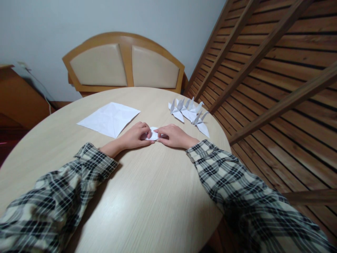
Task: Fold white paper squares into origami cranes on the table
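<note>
A small folded piece of white paper lies on the table between my two hands. My left hand pinches its left side, the thumb at the near edge and the curled fingers on top. From the other side, my right hand grips the paper in the same manner, its thumb close to the left one. Much of the paper is hidden under my fingers. Beyond my left hand a creased white paper sheet lies flat. Several white origami cranes stand grouped past my right hand.
The round pale wooden table fills the middle of the view. Behind it a headboard with cream panels leans at the wall. A slatted wooden partition runs close along the right. A brown cabinet stands far left.
</note>
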Demonstrator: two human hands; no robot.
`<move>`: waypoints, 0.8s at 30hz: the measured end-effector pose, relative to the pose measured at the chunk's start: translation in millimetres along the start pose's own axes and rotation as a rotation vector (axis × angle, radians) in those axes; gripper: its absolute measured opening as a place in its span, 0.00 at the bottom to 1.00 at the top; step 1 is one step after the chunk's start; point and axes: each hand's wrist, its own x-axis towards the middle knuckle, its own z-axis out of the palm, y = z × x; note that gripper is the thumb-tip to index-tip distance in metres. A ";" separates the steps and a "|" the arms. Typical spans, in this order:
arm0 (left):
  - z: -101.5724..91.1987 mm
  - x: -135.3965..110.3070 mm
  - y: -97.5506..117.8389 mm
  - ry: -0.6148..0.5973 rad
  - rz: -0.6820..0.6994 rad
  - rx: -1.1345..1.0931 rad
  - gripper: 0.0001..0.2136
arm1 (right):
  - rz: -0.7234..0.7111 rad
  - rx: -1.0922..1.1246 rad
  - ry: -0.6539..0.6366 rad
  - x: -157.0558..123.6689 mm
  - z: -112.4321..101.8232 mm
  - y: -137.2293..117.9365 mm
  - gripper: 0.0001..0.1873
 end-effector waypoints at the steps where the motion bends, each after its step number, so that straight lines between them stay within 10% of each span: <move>1: 0.8 0.3 0.0 0.006 -0.004 0.000 0.15 | 0.007 0.015 0.003 0.0 0.9 0.9 0.09; 24: 3.5 1.1 5.8 0.124 -0.173 -0.020 0.09 | 0.137 0.026 0.104 5.4 14.2 1.4 0.09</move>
